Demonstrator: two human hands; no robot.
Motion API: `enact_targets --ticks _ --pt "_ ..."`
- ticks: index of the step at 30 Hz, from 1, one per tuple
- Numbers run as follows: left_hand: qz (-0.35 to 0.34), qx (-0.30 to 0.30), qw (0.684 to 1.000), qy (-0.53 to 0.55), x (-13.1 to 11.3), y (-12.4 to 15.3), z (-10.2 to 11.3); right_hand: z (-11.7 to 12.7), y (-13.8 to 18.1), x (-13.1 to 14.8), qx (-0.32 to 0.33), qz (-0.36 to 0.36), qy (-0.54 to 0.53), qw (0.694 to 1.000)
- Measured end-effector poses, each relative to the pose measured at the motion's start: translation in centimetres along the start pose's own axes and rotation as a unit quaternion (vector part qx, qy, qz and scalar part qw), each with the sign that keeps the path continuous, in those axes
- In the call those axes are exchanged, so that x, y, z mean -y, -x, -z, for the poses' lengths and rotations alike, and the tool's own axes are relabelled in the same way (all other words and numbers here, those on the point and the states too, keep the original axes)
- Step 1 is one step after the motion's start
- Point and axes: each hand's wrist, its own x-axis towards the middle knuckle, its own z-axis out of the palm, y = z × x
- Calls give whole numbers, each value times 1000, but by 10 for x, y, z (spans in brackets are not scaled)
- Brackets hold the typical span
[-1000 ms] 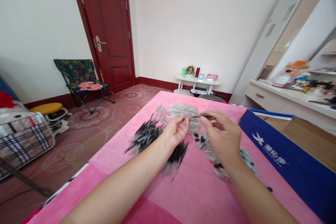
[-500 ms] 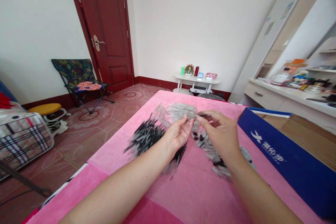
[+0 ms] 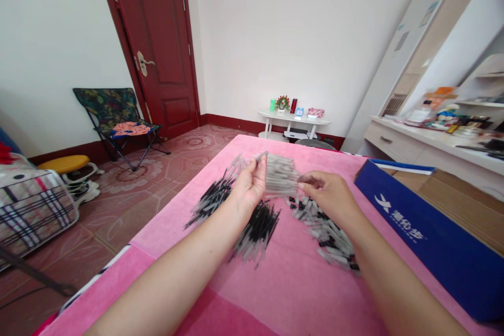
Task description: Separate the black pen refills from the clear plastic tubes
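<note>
My left hand [image 3: 252, 178] is closed, with a thin greyish pen tube [image 3: 261, 157] pinched between thumb and fingers. It is over the left side of a pile of translucent pen barrels [image 3: 281, 176]. My right hand [image 3: 325, 189] has thumb and fingertips together at the right end of that pile; whatever they hold, if anything, is too small to make out. Below and left of my left hand lie black pen refills [image 3: 258, 228] in a loose spread. Under my right hand is a scatter of short clear and black pen caps [image 3: 331, 239].
A pink cloth [image 3: 275, 283] covers the table. On its right side stands an open blue cardboard box [image 3: 417, 241]. Beyond are a small white table [image 3: 295, 116], a folding chair [image 3: 114, 115], a red door [image 3: 157, 42] and a white dresser [image 3: 401, 139].
My hands, together half a second ago, are now apart. The left has moved left and up with the pen tube; the right has dropped slightly to the end of the barrel pile.
</note>
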Motion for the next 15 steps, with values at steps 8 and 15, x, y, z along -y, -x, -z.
enact_targets --ticks 8,15 --pt "-6 -37 998 -48 9 -9 14 -15 8 -18 179 -20 192 965" --pt "6 -17 998 -65 11 -9 16 -32 12 -19 128 -5 325 937"
